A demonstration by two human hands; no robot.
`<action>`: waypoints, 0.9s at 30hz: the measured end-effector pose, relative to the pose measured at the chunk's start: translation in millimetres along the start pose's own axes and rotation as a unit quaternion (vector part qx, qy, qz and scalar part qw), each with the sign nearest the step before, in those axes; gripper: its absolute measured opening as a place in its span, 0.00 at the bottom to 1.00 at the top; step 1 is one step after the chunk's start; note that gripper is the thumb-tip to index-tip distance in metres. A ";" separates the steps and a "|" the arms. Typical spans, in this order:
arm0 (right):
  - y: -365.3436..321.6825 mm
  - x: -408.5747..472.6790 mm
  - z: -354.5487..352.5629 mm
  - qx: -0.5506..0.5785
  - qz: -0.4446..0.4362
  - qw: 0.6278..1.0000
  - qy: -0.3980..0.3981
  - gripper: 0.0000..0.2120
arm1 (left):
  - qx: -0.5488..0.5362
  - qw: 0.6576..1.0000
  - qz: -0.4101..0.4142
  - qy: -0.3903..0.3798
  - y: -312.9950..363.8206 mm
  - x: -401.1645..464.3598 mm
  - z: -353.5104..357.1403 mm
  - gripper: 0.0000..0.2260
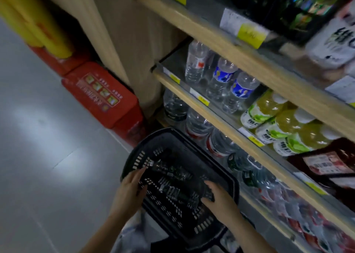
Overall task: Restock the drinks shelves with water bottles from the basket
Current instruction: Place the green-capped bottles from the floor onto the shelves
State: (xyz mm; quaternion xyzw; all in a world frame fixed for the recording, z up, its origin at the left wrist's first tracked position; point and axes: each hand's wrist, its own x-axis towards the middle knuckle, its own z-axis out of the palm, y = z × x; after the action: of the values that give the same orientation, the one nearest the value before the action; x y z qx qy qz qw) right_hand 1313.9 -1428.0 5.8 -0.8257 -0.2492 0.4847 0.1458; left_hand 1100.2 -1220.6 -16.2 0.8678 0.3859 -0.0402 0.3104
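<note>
Shelves: wood-edged drinks shelves (215,106) are stocked with ribbed clear water bottles (221,76).
Basket: a black slotted plastic basket (228,177) is seen below; dark bottles (172,171) lie inside.
Left hand (132,187): fingers extended over the basket rim.
Right hand (219,197): grip cannot be told.

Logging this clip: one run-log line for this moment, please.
stage: reaching into basket | left hand: open, at rim | right hand: open, inside | bottles: in basket
</note>
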 end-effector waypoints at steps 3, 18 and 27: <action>17.5 37.8 14.8 -0.021 -0.021 1.000 -0.011 0.28 | 0.020 0.998 -0.040 0.035 -11.6 -13.7 47.4 0.25; 96.3 332.8 203.8 -0.299 -0.148 0.943 0.017 0.36 | 0.087 0.970 0.069 0.215 -146.4 64.4 129.8 0.26; 109.5 351.9 215.2 -0.343 -0.145 0.919 0.131 0.34 | 0.110 0.972 0.058 0.200 -145.2 70.8 127.6 0.27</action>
State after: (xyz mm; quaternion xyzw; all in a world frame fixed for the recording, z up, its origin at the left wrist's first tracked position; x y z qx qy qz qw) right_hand 1298.5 -1325.0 -408.1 -0.8359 -0.4957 0.2309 -0.0470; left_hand 1070.4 -1173.7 -214.4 0.9082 0.3821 0.1098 0.1310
